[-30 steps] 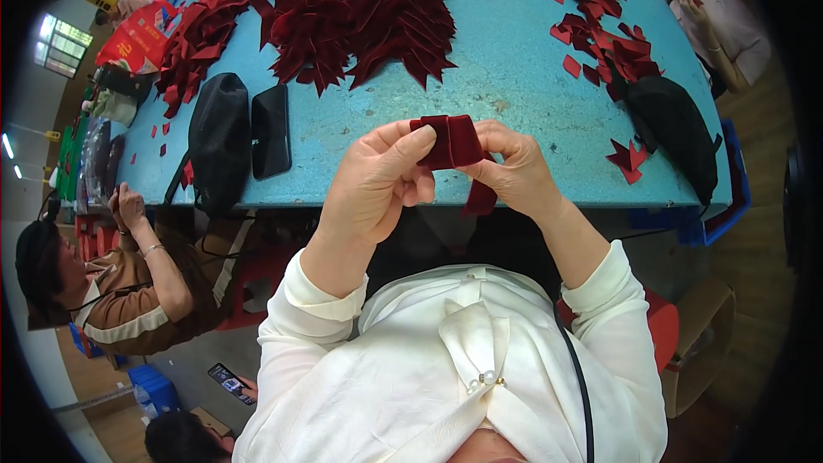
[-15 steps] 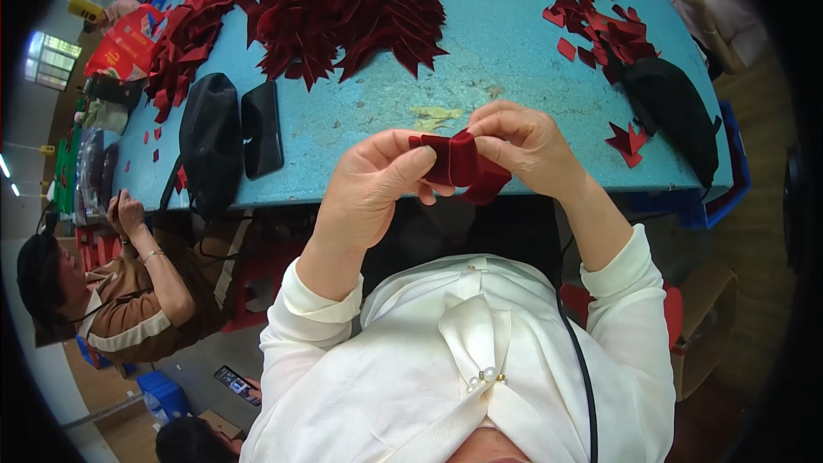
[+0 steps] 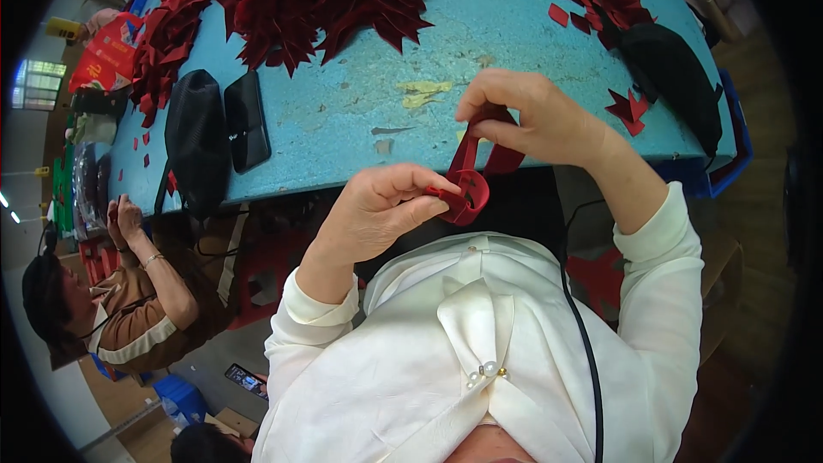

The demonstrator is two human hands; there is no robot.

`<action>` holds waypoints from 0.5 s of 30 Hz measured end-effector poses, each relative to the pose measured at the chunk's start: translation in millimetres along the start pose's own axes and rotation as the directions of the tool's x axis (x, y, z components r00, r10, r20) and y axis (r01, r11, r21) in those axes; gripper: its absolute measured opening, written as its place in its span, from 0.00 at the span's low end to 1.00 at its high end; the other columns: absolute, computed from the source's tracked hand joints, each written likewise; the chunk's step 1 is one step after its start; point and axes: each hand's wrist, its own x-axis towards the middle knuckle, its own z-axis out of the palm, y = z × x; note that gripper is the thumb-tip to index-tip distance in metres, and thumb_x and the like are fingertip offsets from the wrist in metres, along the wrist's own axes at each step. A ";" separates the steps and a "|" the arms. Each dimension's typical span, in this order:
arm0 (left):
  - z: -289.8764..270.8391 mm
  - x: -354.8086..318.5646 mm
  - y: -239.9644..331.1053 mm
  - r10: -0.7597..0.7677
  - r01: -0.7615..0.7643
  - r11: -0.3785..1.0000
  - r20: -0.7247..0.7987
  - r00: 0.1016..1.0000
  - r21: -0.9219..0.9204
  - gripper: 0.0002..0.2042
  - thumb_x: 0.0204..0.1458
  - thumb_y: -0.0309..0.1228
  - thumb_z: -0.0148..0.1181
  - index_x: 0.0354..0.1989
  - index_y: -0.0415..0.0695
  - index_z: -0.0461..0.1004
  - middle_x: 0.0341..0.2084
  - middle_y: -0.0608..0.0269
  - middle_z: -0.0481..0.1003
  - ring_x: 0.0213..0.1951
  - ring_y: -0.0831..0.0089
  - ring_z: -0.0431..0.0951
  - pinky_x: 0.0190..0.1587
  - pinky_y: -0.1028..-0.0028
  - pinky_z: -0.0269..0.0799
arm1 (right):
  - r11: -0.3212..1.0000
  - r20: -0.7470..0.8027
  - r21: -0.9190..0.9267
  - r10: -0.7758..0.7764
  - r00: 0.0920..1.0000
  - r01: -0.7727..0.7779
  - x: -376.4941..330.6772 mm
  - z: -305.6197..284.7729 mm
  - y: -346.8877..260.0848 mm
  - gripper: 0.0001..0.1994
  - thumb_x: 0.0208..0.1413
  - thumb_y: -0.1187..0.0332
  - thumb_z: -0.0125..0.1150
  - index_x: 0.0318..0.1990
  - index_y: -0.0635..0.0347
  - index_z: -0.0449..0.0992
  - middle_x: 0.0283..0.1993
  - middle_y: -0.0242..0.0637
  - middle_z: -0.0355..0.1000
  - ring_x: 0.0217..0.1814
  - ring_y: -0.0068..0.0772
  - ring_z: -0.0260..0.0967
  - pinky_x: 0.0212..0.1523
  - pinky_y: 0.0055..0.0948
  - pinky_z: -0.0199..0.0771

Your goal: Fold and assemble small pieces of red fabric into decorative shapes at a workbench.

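A dark red velvet ribbon is stretched between my two hands, just off the near edge of the blue table. My left hand pinches the looped, folded end between thumb and fingers. Higher and to the right, my right hand grips another stretch of the ribbon, and a loop of it hangs below the fingers. Beyond my hands lies a large pile of dark red ribbon pieces with pointed ends.
A black pouch and a dark phone lie left on the table. At right are red scraps and a black bag. A person in a brown top sits at my left. A black cable runs down my shirt.
My right hand has moved up and right, drawing the ribbon out. The left hand has come down a little with its end, and the fold has opened into loops.
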 end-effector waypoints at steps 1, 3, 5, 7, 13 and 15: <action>0.0 -0.9 -1.3 -0.010 0.010 1.000 0.005 1.000 -0.003 0.07 0.55 0.19 0.59 0.42 0.35 0.77 0.34 0.62 0.79 0.35 0.82 0.77 0.37 0.84 0.73 | 0.999 0.038 0.017 0.044 0.998 -0.045 1.1 -0.9 -3.0 0.09 0.46 0.82 0.62 0.36 0.62 0.77 0.33 0.36 0.71 0.36 0.34 0.71 0.37 0.28 0.72; -1.0 -1.5 -3.3 -0.034 0.026 0.989 0.052 0.998 0.145 0.07 0.53 0.20 0.61 0.40 0.35 0.77 0.33 0.64 0.77 0.35 0.80 0.76 0.39 0.82 0.71 | 0.994 0.072 0.038 0.096 0.993 -0.099 4.2 -0.1 -3.8 0.09 0.47 0.82 0.61 0.37 0.62 0.77 0.32 0.35 0.71 0.36 0.35 0.71 0.37 0.29 0.72; -0.7 -0.6 -6.7 0.044 -0.063 0.973 0.092 0.995 0.223 0.07 0.53 0.20 0.62 0.40 0.35 0.77 0.32 0.63 0.77 0.34 0.78 0.76 0.38 0.81 0.71 | 1.000 0.208 0.015 -0.007 0.978 0.004 9.2 -0.4 -1.8 0.08 0.47 0.79 0.63 0.37 0.61 0.78 0.31 0.35 0.71 0.36 0.35 0.71 0.36 0.29 0.72; 0.2 0.4 -7.7 0.119 -0.156 0.943 0.138 0.983 0.294 0.07 0.52 0.20 0.62 0.40 0.35 0.77 0.31 0.63 0.77 0.34 0.77 0.76 0.37 0.79 0.71 | 0.997 0.295 -0.041 0.075 0.953 -0.065 14.5 -5.2 -12.2 0.08 0.46 0.76 0.65 0.36 0.61 0.79 0.31 0.35 0.71 0.35 0.35 0.72 0.35 0.30 0.71; 8.5 4.8 -0.5 0.272 -0.392 0.776 0.298 0.915 0.494 0.10 0.45 0.20 0.66 0.38 0.37 0.78 0.28 0.59 0.76 0.33 0.66 0.76 0.36 0.74 0.71 | 0.946 0.500 -0.300 0.263 0.825 -0.120 29.4 -5.3 -24.7 0.09 0.43 0.64 0.70 0.30 0.58 0.81 0.28 0.34 0.74 0.31 0.37 0.73 0.32 0.33 0.70; 12.9 6.0 -2.0 0.297 -0.450 0.672 0.342 0.891 0.588 0.11 0.43 0.20 0.67 0.37 0.38 0.78 0.28 0.58 0.76 0.32 0.64 0.76 0.36 0.72 0.72 | 0.937 0.522 -0.330 0.280 0.806 -0.112 30.3 -1.6 -25.9 0.10 0.43 0.62 0.69 0.28 0.58 0.82 0.26 0.34 0.75 0.29 0.38 0.73 0.32 0.34 0.70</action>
